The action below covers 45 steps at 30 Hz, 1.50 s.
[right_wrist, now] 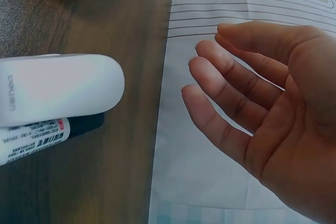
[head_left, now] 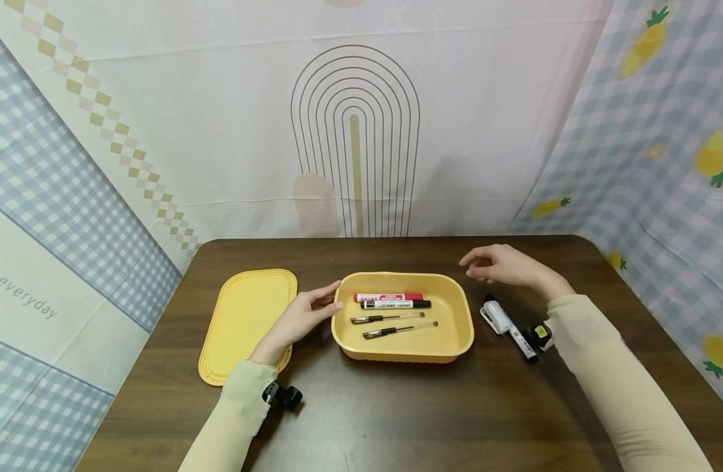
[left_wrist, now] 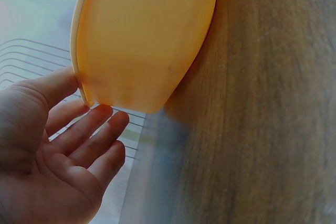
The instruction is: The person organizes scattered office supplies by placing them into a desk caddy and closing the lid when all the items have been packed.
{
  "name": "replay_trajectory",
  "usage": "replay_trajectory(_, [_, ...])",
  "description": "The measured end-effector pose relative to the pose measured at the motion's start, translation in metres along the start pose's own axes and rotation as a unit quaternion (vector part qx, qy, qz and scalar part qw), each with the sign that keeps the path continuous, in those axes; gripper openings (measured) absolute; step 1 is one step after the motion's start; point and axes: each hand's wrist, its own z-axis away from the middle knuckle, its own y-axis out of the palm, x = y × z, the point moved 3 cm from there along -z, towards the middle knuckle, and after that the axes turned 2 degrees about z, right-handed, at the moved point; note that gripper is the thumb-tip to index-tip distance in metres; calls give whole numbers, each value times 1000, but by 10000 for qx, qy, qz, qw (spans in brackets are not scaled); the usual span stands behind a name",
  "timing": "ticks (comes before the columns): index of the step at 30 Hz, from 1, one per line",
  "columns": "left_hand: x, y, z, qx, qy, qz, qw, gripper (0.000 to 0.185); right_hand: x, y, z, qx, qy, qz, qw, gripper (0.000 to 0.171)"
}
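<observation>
A yellow plastic box (head_left: 405, 354) holds a red marker (head_left: 408, 297), a black marker (head_left: 396, 304) and two slim black pens (head_left: 387, 318). At the box's left end is my left hand (head_left: 302, 318), its thumb and fingertips right at the rim and its fingers loosely bent. In the left wrist view the box's wall (left_wrist: 142, 40) fills the upper middle. My right hand (head_left: 503, 264) hovers beyond the box's right end, fingers relaxed, holding nothing. Below it on the table lie a white stapler (right_wrist: 63, 87) and a white marker with black ends (head_left: 519, 341), side by side.
A yellow lid (head_left: 249, 314) lies flat on the brown table (head_left: 396, 419), left of the box and partly behind the left forearm. Patterned cloth (head_left: 237, 131) hangs along the table's back edge. A black wrist camera (head_left: 539, 334) sits by the right sleeve.
</observation>
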Motion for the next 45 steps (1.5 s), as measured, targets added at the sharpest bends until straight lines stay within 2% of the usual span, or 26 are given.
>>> replay_trajectory(14, [2, 0, 0, 24, 125, -24, 9999, 55, -10, 2, 5, -91, 5, 12, 10000, 26])
replay_trajectory(30, [1, 1, -1, 8, 16, 50, 10000, 56, -22, 6, 11, -105, 66, -51, 9999, 29])
replay_trajectory(32, [-4, 1, 1, 48, -28, 37, 10000, 55, -23, 6, 13, -109, 103, 6, 9999, 30])
replay_trajectory(38, [-34, -1, 13, 132, -36, 18, 9999, 54, -26, 6, 16, -90, 162, 30, 9998, 31])
replay_trajectory(45, [-35, -1, 12, 126, -13, 24, 9999, 54, -28, 7, 20, -142, 203, 77, 9997, 32])
